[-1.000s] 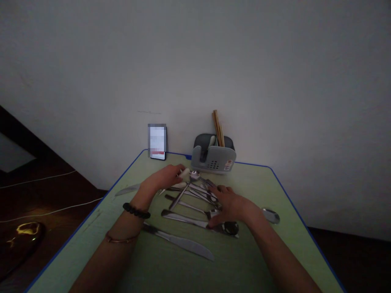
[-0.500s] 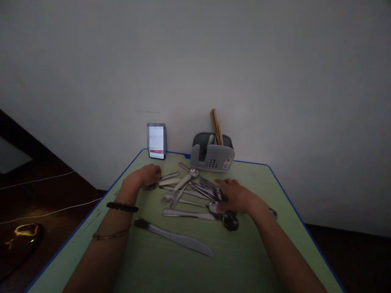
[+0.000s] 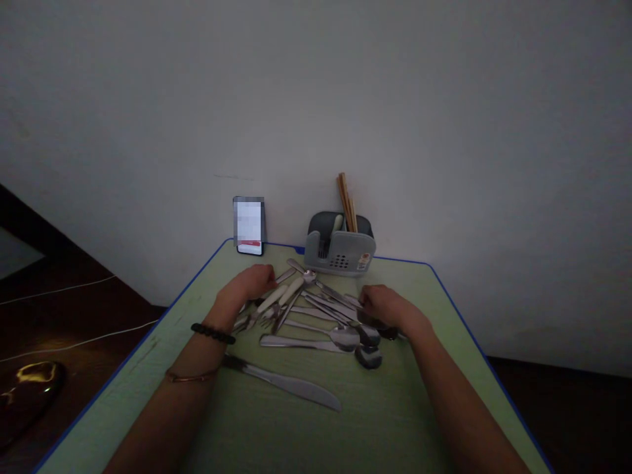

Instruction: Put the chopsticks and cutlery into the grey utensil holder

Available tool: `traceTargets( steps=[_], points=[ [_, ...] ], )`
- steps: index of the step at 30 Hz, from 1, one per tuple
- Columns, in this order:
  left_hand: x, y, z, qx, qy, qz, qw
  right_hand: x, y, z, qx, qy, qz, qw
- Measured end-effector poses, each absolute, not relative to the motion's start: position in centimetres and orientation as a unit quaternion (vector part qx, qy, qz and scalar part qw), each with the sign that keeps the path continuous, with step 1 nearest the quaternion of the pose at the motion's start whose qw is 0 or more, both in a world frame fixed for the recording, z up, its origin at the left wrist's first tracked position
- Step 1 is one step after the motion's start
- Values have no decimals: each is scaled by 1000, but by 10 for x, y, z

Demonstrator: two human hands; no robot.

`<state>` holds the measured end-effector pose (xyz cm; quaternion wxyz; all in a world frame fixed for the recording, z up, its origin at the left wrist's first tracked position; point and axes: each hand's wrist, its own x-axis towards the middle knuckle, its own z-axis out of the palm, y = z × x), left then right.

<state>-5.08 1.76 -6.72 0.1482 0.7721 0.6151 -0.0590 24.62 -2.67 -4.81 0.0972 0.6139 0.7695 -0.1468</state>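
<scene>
A loose heap of metal cutlery lies across the middle of the table. Against its left side, my left hand is closed with curled fingers, close to fork and knife handles; what it grips, if anything, is hidden. My right hand bends its fingers inward at the heap's right end, over spoon parts, and its grasp is hidden too. Between the hands lie a cream-handled piece, several forks and a large spoon. Nearer me are another spoon bowl and a table knife.
Behind the heap stands a grey cutlery holder with wooden chopsticks upright in it. A lit phone leans on the wall at the back left. The green table has a blue edge.
My left hand has moved right, shifting forks and handles closer to the heap. My right hand's fingers have curled in, and more spoon bowls show beside it.
</scene>
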Motion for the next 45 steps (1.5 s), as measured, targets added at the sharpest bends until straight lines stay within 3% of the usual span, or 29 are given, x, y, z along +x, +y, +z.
traceTargets(
  steps=[7, 14, 23, 33, 45],
  points=[
    [-35, 3, -50, 812, 555, -57, 173, 235, -34, -42, 538, 817, -205, 0],
    [-30, -2, -54, 775, 600, -125, 154, 222, -46, -39, 543, 808, -218, 66],
    [-35, -6, -32, 793, 575, -104, 175, 227, -44, -41, 536, 813, -220, 58],
    [-3, -28, -7, 861, 412, 111, 278, 205, -50, -18, 485, 800, -248, -253],
    [14, -33, -8, 872, 404, 155, 231, 210, -51, -8, 483, 751, -286, -349]
  ],
)
